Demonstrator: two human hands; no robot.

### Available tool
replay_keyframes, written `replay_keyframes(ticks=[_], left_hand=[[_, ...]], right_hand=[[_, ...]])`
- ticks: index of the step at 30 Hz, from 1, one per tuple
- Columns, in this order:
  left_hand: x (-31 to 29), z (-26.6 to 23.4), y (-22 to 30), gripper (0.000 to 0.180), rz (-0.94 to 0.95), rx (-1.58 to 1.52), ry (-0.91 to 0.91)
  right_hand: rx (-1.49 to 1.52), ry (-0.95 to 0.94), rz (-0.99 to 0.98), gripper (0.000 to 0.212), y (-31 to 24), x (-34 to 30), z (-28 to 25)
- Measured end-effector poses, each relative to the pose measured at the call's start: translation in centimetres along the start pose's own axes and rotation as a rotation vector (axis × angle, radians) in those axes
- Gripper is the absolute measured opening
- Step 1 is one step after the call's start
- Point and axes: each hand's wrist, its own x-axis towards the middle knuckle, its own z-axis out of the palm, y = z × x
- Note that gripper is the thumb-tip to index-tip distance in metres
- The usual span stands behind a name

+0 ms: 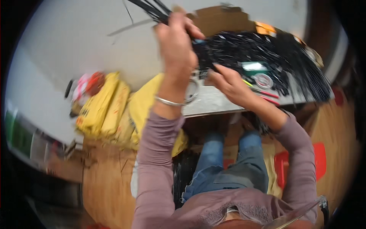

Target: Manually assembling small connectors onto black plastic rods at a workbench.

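Note:
My left hand (176, 44) is raised over the back left part of the table and closed around a bundle of thin black strands (154, 12). Their loose ends stick out past the hand to the upper left, blurred by motion. Lower and to the right, my right hand (233, 84) is closed, thumb and fingers pressed together above the table's front part. Dark material shows between the two hands, against the black pile (244, 47). What the right fingertips pinch, if anything, cannot be made out.
On the grey table (213, 101) lie a green case (254, 67), a round clear-and-white roll (263, 81) and red pens (270, 100). Long black strands (310, 76) hang over its right edge. Yellow sacks (101, 105) stand left, a cardboard box (221, 21) behind, a red stool (319, 160) right.

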Motion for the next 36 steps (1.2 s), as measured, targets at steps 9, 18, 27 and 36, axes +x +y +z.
replay_keyframes(ticks=[9,18,27,36], left_hand=[[-4.2,1.7,-11.4,0.028,-0.134,0.302,-0.110],[-0.1,0.1,-11.6,0.026,-0.243,0.141,0.046],[1.6,1.7,-12.7,0.028,-0.530,-0.045,0.065],[2.2,2.5,-14.5,0.029,-0.645,-0.201,0.090]], right_hand=[[-0.041,0.413,0.125,0.018,12.3,-4.3,3.6],[0.348,-0.066,0.344,0.028,6.8,-5.1,-0.4],[-0.655,0.662,0.435,0.024,21.2,-8.1,-23.6],[-1.417,0.632,0.747,0.017,30.2,-12.8,-33.2]])
